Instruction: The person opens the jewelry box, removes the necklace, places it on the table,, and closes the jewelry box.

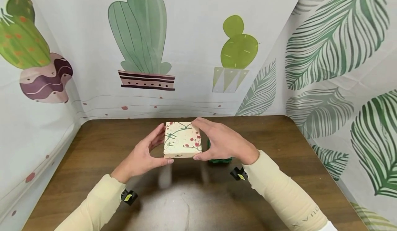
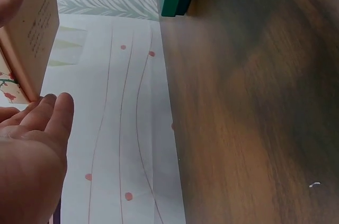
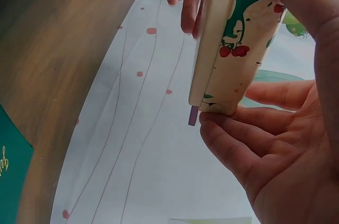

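A small square cream box (image 1: 182,139) with printed red blossoms and green branches is held up over the table between two hands. The left hand (image 1: 141,157) grips its left side, thumb at the lower front corner and fingers behind the edge. On the opposite side the right hand (image 1: 224,139) holds it, with the thumb at the lower corner and fingers along the top edge. Small lines of print show on the underside of the box (image 2: 34,44) in the left wrist view. From the right wrist, the patterned side of the box (image 3: 243,49) is visible.
A dark green box (image 1: 221,160) with gold lettering stands on the brown wooden table (image 1: 108,141), partly hidden behind the right hand. Cloth printed with cacti and leaves hangs around the table's back and sides. Dark wrist cameras sit on both cream sleeves.
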The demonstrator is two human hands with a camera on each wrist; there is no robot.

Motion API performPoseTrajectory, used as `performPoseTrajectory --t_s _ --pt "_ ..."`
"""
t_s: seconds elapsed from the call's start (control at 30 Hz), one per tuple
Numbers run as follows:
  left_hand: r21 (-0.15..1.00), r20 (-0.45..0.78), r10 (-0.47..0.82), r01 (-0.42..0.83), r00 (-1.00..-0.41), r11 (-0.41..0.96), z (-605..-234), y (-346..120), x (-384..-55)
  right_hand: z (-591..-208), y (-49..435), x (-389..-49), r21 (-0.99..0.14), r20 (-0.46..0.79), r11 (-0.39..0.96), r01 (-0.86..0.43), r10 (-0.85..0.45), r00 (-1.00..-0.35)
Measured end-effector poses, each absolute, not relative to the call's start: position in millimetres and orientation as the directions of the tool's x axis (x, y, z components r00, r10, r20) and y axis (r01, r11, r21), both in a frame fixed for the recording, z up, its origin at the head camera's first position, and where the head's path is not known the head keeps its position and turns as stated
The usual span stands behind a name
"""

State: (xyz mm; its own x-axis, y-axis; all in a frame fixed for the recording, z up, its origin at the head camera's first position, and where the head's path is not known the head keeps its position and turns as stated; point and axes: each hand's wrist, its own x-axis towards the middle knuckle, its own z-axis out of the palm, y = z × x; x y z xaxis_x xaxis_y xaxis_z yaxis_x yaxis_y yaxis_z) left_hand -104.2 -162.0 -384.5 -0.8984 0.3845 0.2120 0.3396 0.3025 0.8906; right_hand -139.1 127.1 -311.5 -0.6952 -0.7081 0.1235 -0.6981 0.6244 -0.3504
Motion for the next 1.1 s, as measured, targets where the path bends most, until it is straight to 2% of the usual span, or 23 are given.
performPoseTrajectory --t_s 0.23,0.47,0.63,1.1 --pt "0.884 0.228 0.356 0.346 -0.906 0.315 -386 -164 -100 -312 123 -138 -0.339 0.153 0.605 -0.720 -0.720 -0.677" --pt "0.882 0.191 0.328 0.309 -0.925 0.357 -386 -165 -97 -314 118 -138 -0.339 0.180 0.587 -0.736 -0.727 -0.663" --pt "0.874 0.227 0.305 0.331 -0.925 0.356 -388 -166 -98 -314 115 -138 -0.348 0.195 0.570 -0.744 -0.732 -0.652" --pt "0.879 0.247 0.299 0.343 -0.922 0.332 -390 -168 -100 -313 115 -137 -0.369 0.213 0.566 -0.737 -0.721 -0.660"
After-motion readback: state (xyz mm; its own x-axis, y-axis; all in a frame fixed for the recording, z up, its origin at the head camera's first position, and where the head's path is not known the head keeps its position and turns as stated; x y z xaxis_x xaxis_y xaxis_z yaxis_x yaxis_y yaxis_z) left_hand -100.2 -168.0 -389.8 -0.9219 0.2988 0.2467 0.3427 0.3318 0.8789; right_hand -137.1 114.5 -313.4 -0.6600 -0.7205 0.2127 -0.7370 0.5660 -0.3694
